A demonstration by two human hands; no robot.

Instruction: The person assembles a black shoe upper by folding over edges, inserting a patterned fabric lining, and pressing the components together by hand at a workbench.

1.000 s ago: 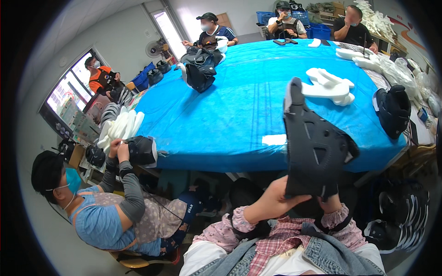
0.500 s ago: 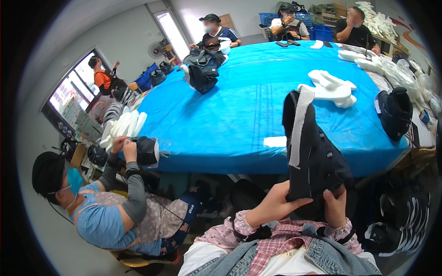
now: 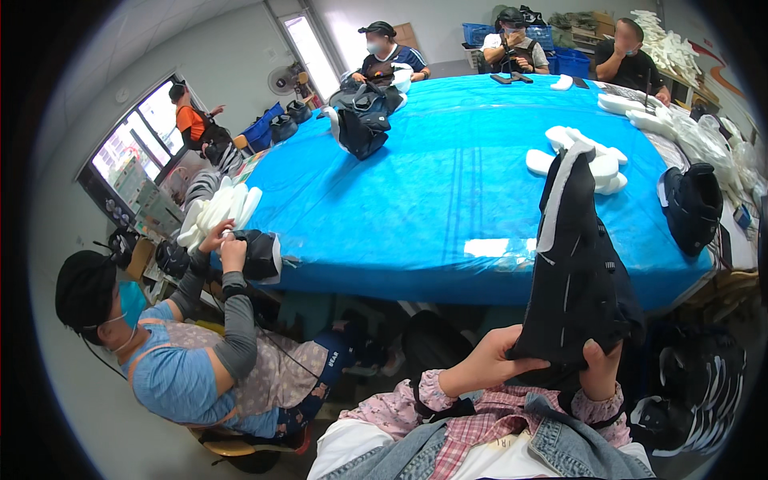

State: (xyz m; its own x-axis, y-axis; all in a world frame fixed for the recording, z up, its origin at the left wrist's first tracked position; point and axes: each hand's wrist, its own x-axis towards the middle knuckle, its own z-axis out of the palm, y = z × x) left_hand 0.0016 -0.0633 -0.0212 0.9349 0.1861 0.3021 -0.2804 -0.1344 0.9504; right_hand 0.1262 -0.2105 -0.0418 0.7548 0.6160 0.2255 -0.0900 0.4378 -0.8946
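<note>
A black shoe upper (image 3: 570,288) with a light grey strip along one edge stands upright before me, its narrow end pointing up and away. My left hand (image 3: 490,362) grips its lower left edge, with the thumb along the near side. At the lower right corner my right hand (image 3: 600,370) pinches the edge; some of its fingers are hidden behind the fabric. Just beyond the upper, several white foam shoe forms (image 3: 604,172) lie in a pile. To the right sits another black upper (image 3: 690,210) with a white edge.
A blue-covered table (image 3: 416,192) spreads ahead. Black uppers (image 3: 360,132) stand at its far left. A co-worker (image 3: 192,352) at my left handles a black upper. More people sit at the far edge. Plastic bags (image 3: 712,152) lie at right; stacked black uppers (image 3: 700,384) are below.
Both hands have shifted slightly right with the upper, which has turned and now shows its grey strip more edge-on. The grips look unchanged.
</note>
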